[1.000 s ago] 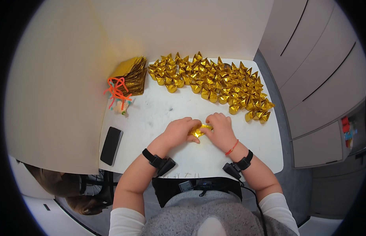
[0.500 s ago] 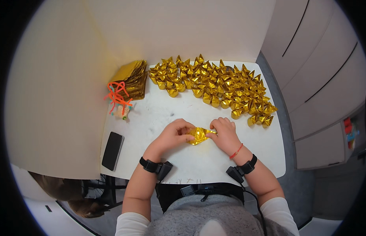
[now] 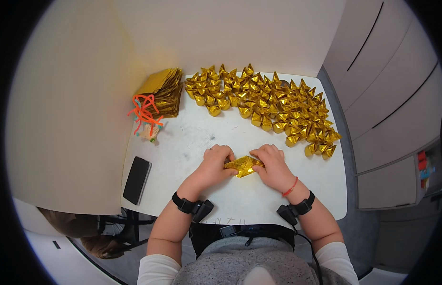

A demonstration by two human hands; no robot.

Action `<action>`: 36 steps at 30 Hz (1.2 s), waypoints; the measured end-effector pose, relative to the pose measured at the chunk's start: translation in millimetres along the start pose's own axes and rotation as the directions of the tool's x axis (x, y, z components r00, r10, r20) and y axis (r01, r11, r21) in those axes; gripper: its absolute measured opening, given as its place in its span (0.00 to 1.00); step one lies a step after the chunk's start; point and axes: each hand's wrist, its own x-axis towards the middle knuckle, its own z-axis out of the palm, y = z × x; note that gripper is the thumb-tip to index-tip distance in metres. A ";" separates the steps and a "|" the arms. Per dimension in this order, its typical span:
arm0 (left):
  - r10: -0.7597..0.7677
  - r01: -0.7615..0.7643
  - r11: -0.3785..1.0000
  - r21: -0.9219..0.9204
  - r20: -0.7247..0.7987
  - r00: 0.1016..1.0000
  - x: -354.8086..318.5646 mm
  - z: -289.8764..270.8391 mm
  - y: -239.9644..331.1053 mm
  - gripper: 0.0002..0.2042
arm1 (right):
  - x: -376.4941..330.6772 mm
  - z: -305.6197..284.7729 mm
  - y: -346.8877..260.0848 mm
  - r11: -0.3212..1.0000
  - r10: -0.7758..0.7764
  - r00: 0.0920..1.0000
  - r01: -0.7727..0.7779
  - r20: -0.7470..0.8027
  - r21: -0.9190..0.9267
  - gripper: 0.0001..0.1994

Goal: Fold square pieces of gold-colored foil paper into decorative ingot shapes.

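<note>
Between my hands is a folded piece of gold foil paper (image 3: 244,166), a flattened shape with pointed ends, held over the near middle of the table. My left hand (image 3: 217,163) pinches its left end between thumb and fingers. The right end is gripped the same way by my right hand (image 3: 272,165). Beyond them, a large cluster of folded gold paper ingots (image 3: 273,104) spreads across the back and right of the table. A thick stack of gold foil sheets (image 3: 164,92) lies at the back left.
Orange pipe-cleaner strands (image 3: 146,111) with a small beige ornament lie before the stack. A black phone (image 3: 137,180) rests near the left edge of the white table (image 3: 183,142). Walls (image 3: 221,33) border the left and back; cabinets (image 3: 392,95) stand at right.
My left fingers and right fingers have shifted to the foil's two ends, and the foil now lies longer sideways between them. The whole view has shifted slightly.
</note>
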 end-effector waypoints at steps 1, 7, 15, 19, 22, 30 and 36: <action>-0.001 0.001 1.000 -0.001 0.001 1.000 1.3 0.3 0.1 0.18 | 0.4 -0.3 0.8 1.000 0.001 1.000 -0.001 0.002 0.000 0.16; 0.109 -0.131 0.983 -0.128 -0.171 0.979 -1.5 -4.0 7.5 0.11 | 4.8 -4.9 1.0 0.992 -0.065 0.998 0.067 -0.027 0.107 0.10; 0.507 -0.507 0.860 0.056 0.006 0.862 -8.6 6.5 10.0 0.08 | -4.8 -15.6 -0.2 0.943 -0.318 0.945 0.324 0.077 -0.080 0.07; 0.504 -0.512 0.853 0.105 0.090 0.859 -11.1 8.6 11.6 0.07 | -4.4 -22.2 -1.8 0.942 -0.313 0.938 0.327 0.148 -0.079 0.04; 0.495 -0.504 0.859 0.089 0.106 0.863 -12.3 10.3 12.1 0.07 | -4.4 -31.5 -6.7 0.959 -0.276 0.932 0.283 0.236 0.006 0.06; 0.428 -0.430 0.901 0.061 0.039 0.903 -13.4 10.3 16.7 0.05 | -7.7 -19.4 0.8 0.965 -0.246 0.933 0.211 0.263 0.155 0.07; 0.150 -0.147 0.983 -0.106 0.028 0.988 -5.4 7.8 13.3 0.04 | -3.3 -13.7 -5.2 0.983 -0.031 0.981 -0.005 0.191 0.183 0.04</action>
